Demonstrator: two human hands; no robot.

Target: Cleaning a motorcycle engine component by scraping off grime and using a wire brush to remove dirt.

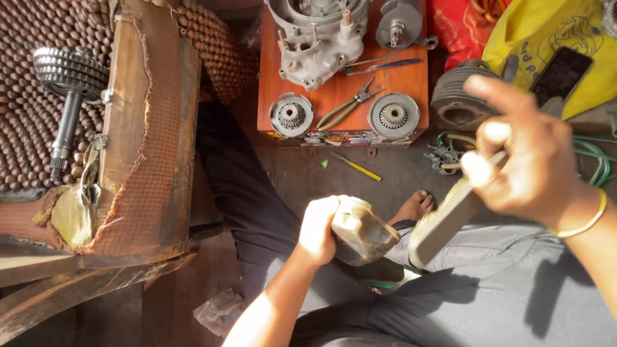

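My left hand (318, 228) grips a dull metal engine part (363, 230), a cup-shaped piece, held over my lap. My right hand (524, 154) is raised to the right of it and holds a flat grey file-like bar (443, 222) whose lower end points down toward the metal part, a short gap apart. The right hand and bar are motion-blurred. A gold bangle (588, 222) circles my right wrist.
A wooden board (340, 90) ahead carries an engine casing (318, 38), two round gear plates (291, 115) (393, 115) and pliers (347, 106). A gear shaft (67, 96) lies on a beaded seat at left. A finned cylinder (456, 99), yellow cloth (546, 38) and green wires (594, 160) sit right.
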